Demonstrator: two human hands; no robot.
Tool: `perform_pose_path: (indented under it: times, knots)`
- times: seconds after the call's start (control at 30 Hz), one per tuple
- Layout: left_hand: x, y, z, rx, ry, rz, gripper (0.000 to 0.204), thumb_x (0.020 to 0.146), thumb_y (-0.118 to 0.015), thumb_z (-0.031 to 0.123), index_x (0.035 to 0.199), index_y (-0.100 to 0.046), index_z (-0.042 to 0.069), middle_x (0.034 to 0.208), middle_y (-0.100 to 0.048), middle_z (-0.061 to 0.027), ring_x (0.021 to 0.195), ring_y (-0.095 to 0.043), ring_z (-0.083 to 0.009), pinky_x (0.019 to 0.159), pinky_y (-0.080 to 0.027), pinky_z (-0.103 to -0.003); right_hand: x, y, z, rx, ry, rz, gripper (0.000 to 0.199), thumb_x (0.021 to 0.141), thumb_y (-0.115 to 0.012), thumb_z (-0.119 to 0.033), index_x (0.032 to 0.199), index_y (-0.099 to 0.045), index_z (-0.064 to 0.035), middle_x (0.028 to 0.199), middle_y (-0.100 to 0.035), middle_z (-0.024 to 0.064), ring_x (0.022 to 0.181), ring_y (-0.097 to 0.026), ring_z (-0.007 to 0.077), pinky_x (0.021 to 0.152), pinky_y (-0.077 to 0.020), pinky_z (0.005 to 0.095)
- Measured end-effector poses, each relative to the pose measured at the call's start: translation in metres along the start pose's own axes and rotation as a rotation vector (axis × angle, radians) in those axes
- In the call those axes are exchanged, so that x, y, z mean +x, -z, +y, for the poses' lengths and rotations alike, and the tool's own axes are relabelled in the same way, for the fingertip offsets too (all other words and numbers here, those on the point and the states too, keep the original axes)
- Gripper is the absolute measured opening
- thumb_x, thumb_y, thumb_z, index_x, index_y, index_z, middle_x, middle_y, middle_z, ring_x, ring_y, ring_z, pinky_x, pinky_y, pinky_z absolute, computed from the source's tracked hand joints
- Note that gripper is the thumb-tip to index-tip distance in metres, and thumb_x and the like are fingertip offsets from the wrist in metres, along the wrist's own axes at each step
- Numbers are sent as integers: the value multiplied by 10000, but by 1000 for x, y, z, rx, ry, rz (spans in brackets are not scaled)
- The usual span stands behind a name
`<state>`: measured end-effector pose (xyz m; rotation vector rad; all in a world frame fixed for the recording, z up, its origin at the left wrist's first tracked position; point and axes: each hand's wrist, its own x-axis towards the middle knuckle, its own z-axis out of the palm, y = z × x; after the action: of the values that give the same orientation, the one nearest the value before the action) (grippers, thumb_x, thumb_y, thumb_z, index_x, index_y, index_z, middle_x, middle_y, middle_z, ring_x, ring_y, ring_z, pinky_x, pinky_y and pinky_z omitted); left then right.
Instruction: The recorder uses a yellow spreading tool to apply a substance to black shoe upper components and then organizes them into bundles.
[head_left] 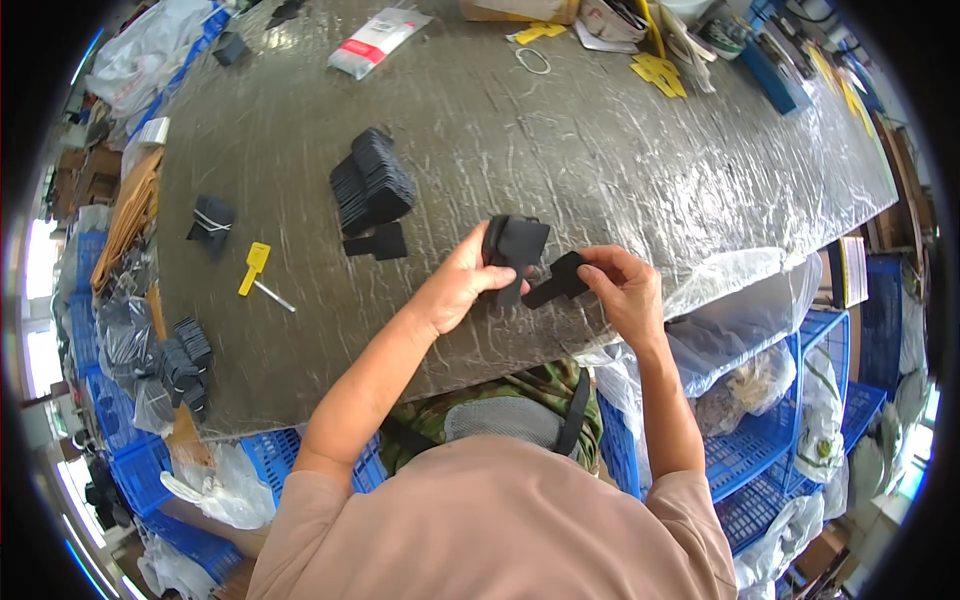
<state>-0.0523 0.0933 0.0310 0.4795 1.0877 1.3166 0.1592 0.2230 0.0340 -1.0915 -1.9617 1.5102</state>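
My left hand (466,275) is closed around a stack of black tag-shaped pieces (522,243), its thumb pressed on the front one. Just to the right, my right hand (625,288) pinches a single black tag-shaped piece (558,279) by its wide end, the narrow tail pointing left toward the stack. Both hands are over the near middle of the table. Left of them lies a thick fanned row of black pieces (375,180), with a loose black piece (378,242) in front of it.
On the plastic-covered table (300,330) lie a yellow tag (256,262), a white stick (274,296), a tied black bundle (212,220) and more black stacks (185,362) at the left edge. A plastic packet (378,42) sits at the back. Blue crates (745,470) stand below.
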Motion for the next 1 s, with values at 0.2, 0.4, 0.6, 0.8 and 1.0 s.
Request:
perform_pose_path:
  times: [0.2,0.4,0.6,0.8,1.0]
  knots:
    - [41,-12,8,74,18,-84,617,906,-652,-10,1459,-388,60,1138,-646,-91,989,-656,-181,867,-552,-330,-14,34,13,-157,-66,86,212,824,-772,-51,1023,-718,-1,819,-716,77,714,-680,140,685,-549,290]
    - [69,-29,-4,368,-53,-2,620,883,-644,-81,1430,-387,58,1225,-589,-48,1102,-588,-160,994,-477,-313,-8,60,12,-392,145,233,274,808,-781,-104,1062,-709,-33,906,-680,103,782,-672,236,740,-539,357]
    - [75,-58,-8,924,-123,33,722,868,-664,-62,1473,-303,101,1225,-636,-183,1161,-632,-271,1010,-456,-395,19,46,14,-130,13,127,280,807,-763,-69,1070,-707,8,824,-721,101,703,-674,157,678,-546,304]
    - [82,-51,-16,888,-234,78,644,903,-589,-56,1466,-323,105,1201,-649,-173,1137,-643,-273,1003,-457,-383,36,40,19,-205,-33,61,227,804,-763,-53,1017,-728,20,801,-736,116,690,-690,157,667,-553,298]
    - [88,-33,-8,820,-433,192,643,859,-550,-91,1441,-338,79,1144,-636,-240,1077,-658,-378,936,-493,-404,37,44,18,-201,-7,47,177,814,-751,-50,983,-749,4,836,-742,134,728,-718,197,682,-555,312]
